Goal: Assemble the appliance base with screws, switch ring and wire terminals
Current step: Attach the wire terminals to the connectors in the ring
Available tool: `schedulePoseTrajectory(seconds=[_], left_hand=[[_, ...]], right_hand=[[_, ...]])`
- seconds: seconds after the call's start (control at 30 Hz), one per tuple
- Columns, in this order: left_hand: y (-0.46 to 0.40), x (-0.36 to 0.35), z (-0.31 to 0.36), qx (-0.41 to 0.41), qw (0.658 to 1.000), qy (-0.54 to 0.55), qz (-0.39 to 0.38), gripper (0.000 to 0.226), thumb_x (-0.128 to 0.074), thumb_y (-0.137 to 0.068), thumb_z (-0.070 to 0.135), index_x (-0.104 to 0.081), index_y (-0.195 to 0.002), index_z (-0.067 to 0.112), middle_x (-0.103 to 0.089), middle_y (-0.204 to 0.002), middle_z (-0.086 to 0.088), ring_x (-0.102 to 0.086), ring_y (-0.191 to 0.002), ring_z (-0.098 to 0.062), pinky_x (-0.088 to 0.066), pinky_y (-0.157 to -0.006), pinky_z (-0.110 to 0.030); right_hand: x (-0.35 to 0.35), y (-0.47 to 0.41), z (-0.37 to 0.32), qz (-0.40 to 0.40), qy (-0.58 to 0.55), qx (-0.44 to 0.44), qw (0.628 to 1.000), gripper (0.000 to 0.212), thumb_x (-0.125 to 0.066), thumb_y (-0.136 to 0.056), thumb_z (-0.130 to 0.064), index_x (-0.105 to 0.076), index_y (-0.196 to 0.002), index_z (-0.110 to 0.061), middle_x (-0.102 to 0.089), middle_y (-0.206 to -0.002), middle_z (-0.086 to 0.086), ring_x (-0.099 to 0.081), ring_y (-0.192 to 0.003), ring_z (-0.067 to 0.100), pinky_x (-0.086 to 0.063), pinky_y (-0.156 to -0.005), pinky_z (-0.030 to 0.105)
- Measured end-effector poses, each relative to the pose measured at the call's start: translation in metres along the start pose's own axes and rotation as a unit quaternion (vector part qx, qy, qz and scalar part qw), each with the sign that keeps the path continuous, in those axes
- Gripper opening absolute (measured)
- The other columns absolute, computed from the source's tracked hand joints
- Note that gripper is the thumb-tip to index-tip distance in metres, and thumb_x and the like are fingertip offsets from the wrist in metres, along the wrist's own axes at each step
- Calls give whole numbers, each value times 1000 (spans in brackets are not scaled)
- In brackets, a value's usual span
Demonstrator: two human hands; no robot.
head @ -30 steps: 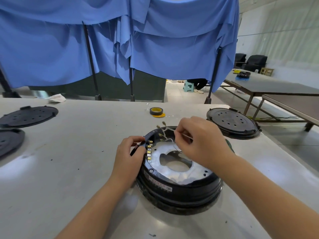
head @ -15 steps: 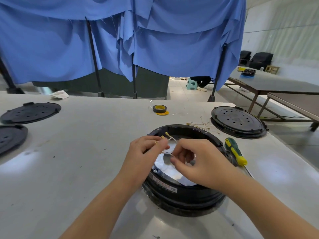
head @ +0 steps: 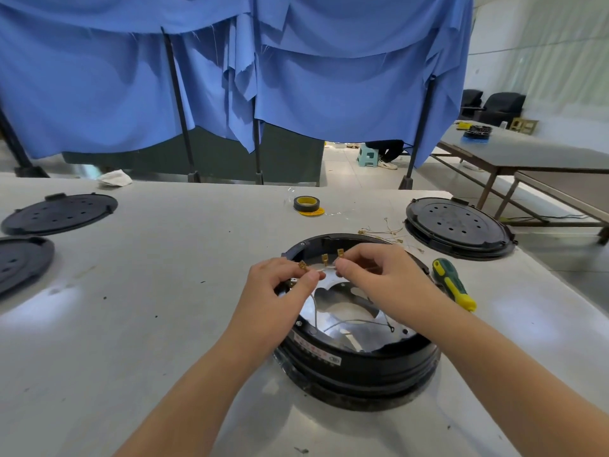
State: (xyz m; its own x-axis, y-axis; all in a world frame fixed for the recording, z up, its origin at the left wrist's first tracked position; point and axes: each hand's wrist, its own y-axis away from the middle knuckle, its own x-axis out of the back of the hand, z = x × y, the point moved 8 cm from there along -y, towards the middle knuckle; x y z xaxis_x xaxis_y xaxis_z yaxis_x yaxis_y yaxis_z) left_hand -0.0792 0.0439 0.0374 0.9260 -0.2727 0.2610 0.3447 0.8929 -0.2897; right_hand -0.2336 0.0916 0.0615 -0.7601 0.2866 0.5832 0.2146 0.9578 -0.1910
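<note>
A round black appliance base (head: 359, 367) lies on the grey table, with a shiny metal plate (head: 349, 328) inside it. My left hand (head: 280, 291) pinches a thin white wire with a brass terminal (head: 302, 266) at its end, above the base's far left rim. My right hand (head: 382, 278) pinches the same bundle of wires just to the right, where two more brass terminals (head: 333, 257) stick up. Grey wires (head: 356, 321) hang from my fingers down onto the plate.
A green and yellow screwdriver (head: 453, 285) lies right of the base. Loose wires with terminals (head: 385, 232) lie behind it. A black lid (head: 458, 227) is at far right, two black lids (head: 59, 212) at far left, a tape roll (head: 306, 204) at the back.
Both hands have risen a little over the base's far rim and spread the wires apart. The terminals now stand up between my fingers, and the metal plate shows more.
</note>
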Motion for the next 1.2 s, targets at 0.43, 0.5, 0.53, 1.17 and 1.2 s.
schedulePoseTrajectory(seconds=[0.43, 0.5, 0.53, 1.17, 1.2], left_hand=[[3, 6, -1, 6, 999, -19, 39, 24, -74, -83, 28, -66, -103, 37, -69, -76, 14, -63, -82, 5, -40, -68, 1], [4, 5, 0, 1, 999, -15, 38, 23, -72, -85, 27, -66, -106, 35, -70, -75, 12, -64, -81, 1, -42, -69, -3], [4, 5, 0, -1, 999, -14, 38, 22, -71, -86, 26, -67, -106, 35, -71, -75, 11, -65, -81, 0, -44, -70, -6], [6, -2, -2, -8, 996, -87, 28, 21, -77, -79, 30, -65, -87, 45, -67, -82, 15, -62, -81, 10, -38, -65, -1], [7, -2, -1, -14, 996, -86, 28, 23, -78, -79, 30, -63, -85, 47, -68, -80, 14, -61, -81, 10, -37, -65, -1]], right_hand=[[1, -9, 10, -14, -45, -101, 994, 18, -58, -93, -27, -68, -82, -18, -65, -67, -5, -61, -68, 9, -53, -72, 23], [1, -11, 12, -25, -31, -106, 994, 19, -58, -93, -27, -69, -79, -19, -64, -65, -6, -58, -62, 5, -51, -64, 16], [1, -12, 13, -30, -22, -107, 994, 20, -59, -93, -27, -69, -78, -20, -64, -64, -6, -58, -60, 4, -49, -61, 14], [-11, -35, 18, -4, -79, -149, 986, 19, -62, -89, -18, -73, -73, -17, -69, -64, -7, -62, -71, 6, -44, -65, 20], [-11, -35, 19, -6, -75, -150, 986, 18, -63, -89, -19, -74, -74, -18, -70, -66, -7, -61, -70, 4, -42, -61, 18]])
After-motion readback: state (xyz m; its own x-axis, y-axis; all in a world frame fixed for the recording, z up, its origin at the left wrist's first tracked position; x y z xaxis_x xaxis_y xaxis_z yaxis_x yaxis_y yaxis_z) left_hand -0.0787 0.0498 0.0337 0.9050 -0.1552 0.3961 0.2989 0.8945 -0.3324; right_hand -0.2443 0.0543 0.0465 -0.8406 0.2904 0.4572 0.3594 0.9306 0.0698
